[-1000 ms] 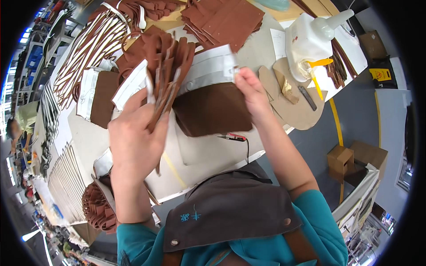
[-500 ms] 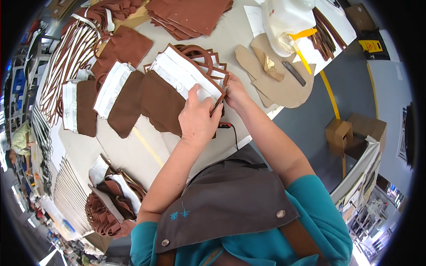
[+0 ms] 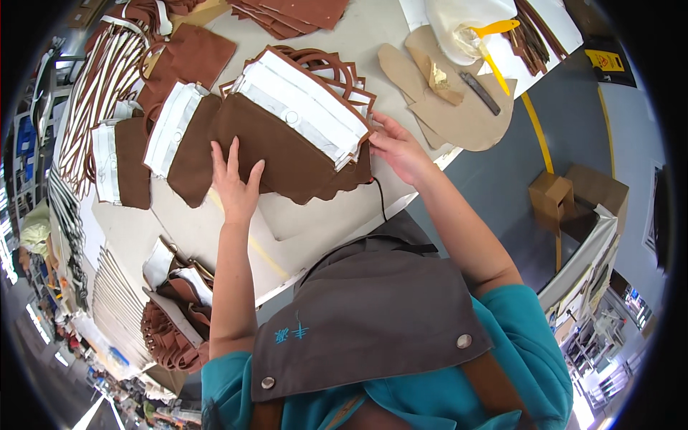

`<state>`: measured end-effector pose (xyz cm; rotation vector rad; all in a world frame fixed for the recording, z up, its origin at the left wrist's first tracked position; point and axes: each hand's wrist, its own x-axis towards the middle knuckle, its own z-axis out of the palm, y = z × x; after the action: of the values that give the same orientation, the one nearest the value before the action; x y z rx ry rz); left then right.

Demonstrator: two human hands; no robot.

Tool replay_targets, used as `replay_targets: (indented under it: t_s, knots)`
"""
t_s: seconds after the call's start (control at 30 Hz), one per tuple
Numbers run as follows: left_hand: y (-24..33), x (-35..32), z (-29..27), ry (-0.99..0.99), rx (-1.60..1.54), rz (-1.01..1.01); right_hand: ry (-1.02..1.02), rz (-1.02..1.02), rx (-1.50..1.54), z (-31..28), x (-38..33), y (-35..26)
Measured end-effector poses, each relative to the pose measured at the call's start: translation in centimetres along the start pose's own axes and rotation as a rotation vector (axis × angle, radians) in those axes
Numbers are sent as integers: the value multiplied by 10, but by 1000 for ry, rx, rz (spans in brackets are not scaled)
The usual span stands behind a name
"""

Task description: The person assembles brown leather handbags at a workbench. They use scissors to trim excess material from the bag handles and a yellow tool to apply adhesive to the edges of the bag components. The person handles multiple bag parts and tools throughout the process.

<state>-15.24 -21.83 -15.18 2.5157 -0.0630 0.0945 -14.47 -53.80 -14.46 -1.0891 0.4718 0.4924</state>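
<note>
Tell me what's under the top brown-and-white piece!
Edges of lower pieces and curved brown handles peek out past the top piece. The lower pieces' middles, and whatever lies beneath, are covered.

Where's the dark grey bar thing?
In the head view, the dark grey bar lies toward the upper right, on the beige pieces, just below the white jug and up and right from the right hand.

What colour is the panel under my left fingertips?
Dark brown; the panel shows best in the head view.
</note>
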Motion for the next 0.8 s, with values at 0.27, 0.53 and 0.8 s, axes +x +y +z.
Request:
replay_targets:
  t_s: [0.27, 0.53, 0.8]
  knots:
    - [5, 2, 23, 99, -233, -266, 169, -244, -157, 24, 42, -10]
    - [9, -32, 31, 130, -163, -242, 228, -272, -429, 5, 62, -32]
    - [42, -16, 25, 186, -8, 209, 225, -336, -505, -15, 19, -13]
